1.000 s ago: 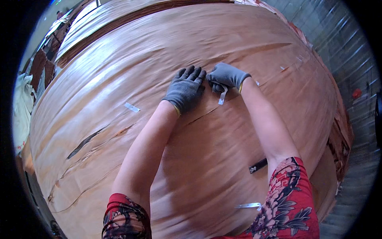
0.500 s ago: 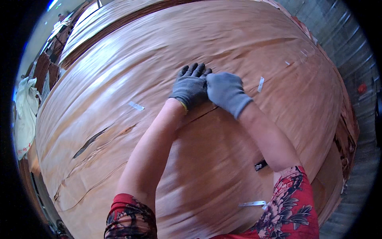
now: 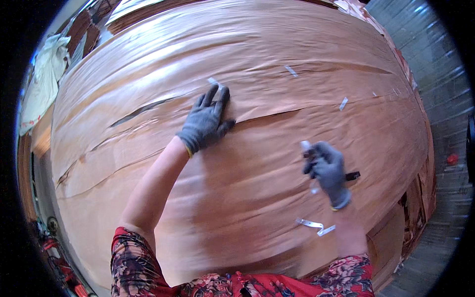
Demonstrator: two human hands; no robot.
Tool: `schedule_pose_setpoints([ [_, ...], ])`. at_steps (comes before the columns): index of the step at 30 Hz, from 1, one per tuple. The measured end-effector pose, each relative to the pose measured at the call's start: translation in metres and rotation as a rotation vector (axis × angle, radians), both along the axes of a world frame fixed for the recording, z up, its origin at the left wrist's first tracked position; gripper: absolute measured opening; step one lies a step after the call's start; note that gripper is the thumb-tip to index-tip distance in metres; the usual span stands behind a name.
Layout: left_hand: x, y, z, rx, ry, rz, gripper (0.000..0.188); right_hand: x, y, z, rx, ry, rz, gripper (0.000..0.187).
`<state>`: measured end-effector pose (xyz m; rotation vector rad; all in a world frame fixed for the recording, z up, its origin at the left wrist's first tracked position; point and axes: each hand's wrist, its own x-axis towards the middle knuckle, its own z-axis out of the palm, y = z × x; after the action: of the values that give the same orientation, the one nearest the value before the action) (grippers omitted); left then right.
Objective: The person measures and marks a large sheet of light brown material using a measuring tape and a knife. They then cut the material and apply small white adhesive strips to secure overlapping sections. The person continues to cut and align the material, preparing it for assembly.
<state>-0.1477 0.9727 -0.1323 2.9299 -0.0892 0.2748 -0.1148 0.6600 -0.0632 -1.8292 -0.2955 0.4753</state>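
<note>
A large sheet of thin reddish-brown wood veneer (image 3: 247, 183) is spread in front of me, with wrinkles and long splits. My left hand (image 3: 205, 119), in a grey glove, lies on it with the fingers spread, beside an open split (image 3: 267, 118). Its fingertips are at a short piece of white tape (image 3: 213, 80). My right hand (image 3: 326, 168), also gloved, is blurred and closed, with a small white piece of tape (image 3: 305, 145) at its fingertips. Partly behind that hand is a dark flat object (image 3: 352, 176). Nearer to me lies a bent white dotted tape strip (image 3: 311, 224).
More short white tapes (image 3: 291, 71) dot the sheet towards the right. Another dark gap (image 3: 138, 113) opens at left. A stack of veneer (image 3: 148, 11) stands at the far side, a whitish cloth (image 3: 47, 79) hangs at the left, and grey floor (image 3: 420, 64) runs along the right.
My hands have come apart. The right has moved back towards me and now holds a white tape piece; the left has shifted left. A tape shows where both hands were. The view has shifted.
</note>
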Motion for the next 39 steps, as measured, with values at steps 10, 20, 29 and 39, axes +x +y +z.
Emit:
schedule_pose_setpoints([
  [10, -0.043, -0.003, -0.008, -0.016, -0.036, 0.015, 0.070, 0.024, 0.151, -0.047, -0.105, 0.108, 0.127, 0.031],
  [20, -0.043, -0.005, -0.018, -0.072, -0.220, -0.107, 0.064, 0.047, 0.166, -0.056, -0.765, -0.218, 0.328, 0.056],
  [29, 0.005, -0.027, 0.000, -0.148, -0.404, 0.094, 0.065, 0.040, 0.139, -0.044, -1.046, -0.297, 0.549, 0.059],
  [39, 0.047, -0.057, -0.022, -0.130, -0.160, 0.007, 0.081, -0.050, 0.120, -0.047, -0.674, -0.663, 0.394, 0.013],
])
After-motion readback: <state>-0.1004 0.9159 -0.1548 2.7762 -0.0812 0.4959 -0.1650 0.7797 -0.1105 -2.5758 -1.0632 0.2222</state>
